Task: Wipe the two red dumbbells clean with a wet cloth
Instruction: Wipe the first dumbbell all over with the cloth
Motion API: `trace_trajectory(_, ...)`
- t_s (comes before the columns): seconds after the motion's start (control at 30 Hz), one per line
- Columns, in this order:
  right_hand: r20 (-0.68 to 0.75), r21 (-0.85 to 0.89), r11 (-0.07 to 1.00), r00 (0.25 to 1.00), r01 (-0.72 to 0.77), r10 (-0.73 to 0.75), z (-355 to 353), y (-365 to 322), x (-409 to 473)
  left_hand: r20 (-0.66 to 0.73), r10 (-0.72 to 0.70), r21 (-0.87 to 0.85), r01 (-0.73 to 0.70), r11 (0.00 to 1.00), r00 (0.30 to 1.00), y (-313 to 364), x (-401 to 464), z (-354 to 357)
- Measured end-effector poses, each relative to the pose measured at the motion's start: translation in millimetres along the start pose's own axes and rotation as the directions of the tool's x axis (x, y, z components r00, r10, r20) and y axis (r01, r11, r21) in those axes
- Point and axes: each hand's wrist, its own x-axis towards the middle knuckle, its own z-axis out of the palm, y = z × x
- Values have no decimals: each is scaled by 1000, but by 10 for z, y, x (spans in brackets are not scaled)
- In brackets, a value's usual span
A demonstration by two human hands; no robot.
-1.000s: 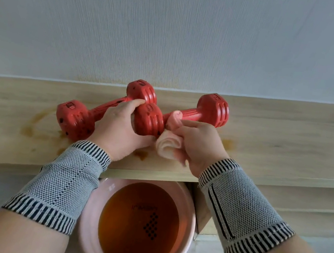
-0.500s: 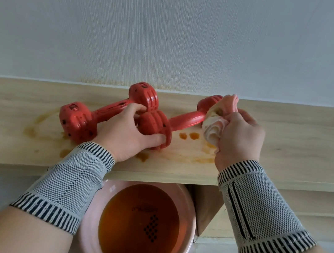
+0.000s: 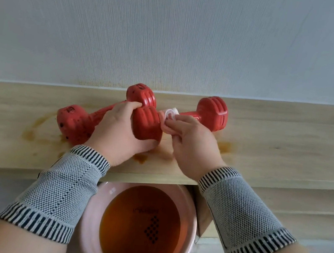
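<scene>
The left hand (image 3: pixel 121 132) holds the near end of the front dumbbell (image 3: pixel 198 118) on the shelf (image 3: pixel 290 147). Its bar runs up and right. The right hand (image 3: pixel 190 139) pinches the cloth (image 3: pixel 170 115) on that bar, so it is nearer.

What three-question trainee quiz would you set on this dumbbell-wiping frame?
1. True or false: the left hand grips one end of the nearer red ribbed plastic dumbbell.
2. Where does the right hand press the bunched pale pink cloth?
A. the handle of that dumbbell
B. the wall
C. the basin rim
3. Fill in: the round pink basin below the light wooden shelf holds ____ coloured water.

Key: 1 true; 2 A; 3 brownish-orange.
</scene>
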Motion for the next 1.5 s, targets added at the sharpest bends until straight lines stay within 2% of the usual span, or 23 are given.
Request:
trace_trajectory(0.07, -47, -57, 996, 997, -63, 60, 0, 68, 38, 10, -4, 38, 3, 999, 1000, -40, 24, 17)
trace_trajectory(0.17, -117, -115, 956, 959, -270, 257, -76, 162, 92, 9, -3, 45, 3, 999, 1000, -68, 50, 45)
trace_trajectory(0.2, -132, -66, 944, 941, -323, 313, -85, 170, 107, 11, -5, 44, 5, 999, 1000, -61, 51, 49)
trace_trajectory(0.27, -136, 154, 887, 880, -436, 456, -52, 151, 131, 6, -14, 34, 13, 999, 1000, -37, 53, 46)
trace_trajectory(0.33, -30, 458, 715, 795, -528, 606, 4, 111, 154, -7, -25, 17, 25, 1000, 1000, -7, 51, 35)
trace_trajectory(0.4, 164, 740, 408, 733, -534, 661, 45, 57, 149, -3, -37, 8, 37, 999, 999, 14, 48, 24)
trace_trajectory(0.43, 244, 798, 287, 718, -531, 652, 48, 44, 145, 2, -45, 6, 45, 999, 999, 18, 50, 24)
trace_trajectory(0.53, 402, 790, 166, 704, -590, 586, -10, 55, 127, 3, -60, -6, 60, 998, 998, 3, 55, 27)
trace_trajectory(0.57, 448, 802, 91, 695, -590, 563, -56, 65, 121, -1, -55, -6, 55, 998, 998, -3, 59, 28)
trace_trajectory(0.63, 472, 850, -94, 673, -518, 569, -189, 87, 115, -3, -32, 15, 32, 999, 999, -27, 59, 29)
trace_trajectory(0.67, 450, 876, -143, 674, -460, 586, -283, 91, 112, -5, -15, 37, 15, 999, 1000, -46, 58, 33)
trace_trajectory(0.8, 308, 951, -186, 696, -248, 648, -556, 185, 94, -73, 86, 132, -76, 988, 994, -92, 37, 64)
trace_trajectory(0.87, 275, 961, -176, 704, -212, 655, -597, 255, 63, -79, 98, 174, -83, 981, 992, -84, 17, 71)
trace_trajectory(1.03, 229, 972, -123, 711, -199, 665, -691, 333, 0, -52, 94, 176, -84, 981, 994, -86, -42, -11)
trace_trajectory(1.27, 160, 982, -60, 628, -177, 761, -816, 464, -107, -35, 89, 185, -81, 979, 995, -50, -126, -71)
trace_trajectory(1.5, 151, 954, 61, 646, -294, 749, -774, 540, -162, -28, 74, 197, -67, 978, 997, 0, -137, -66)
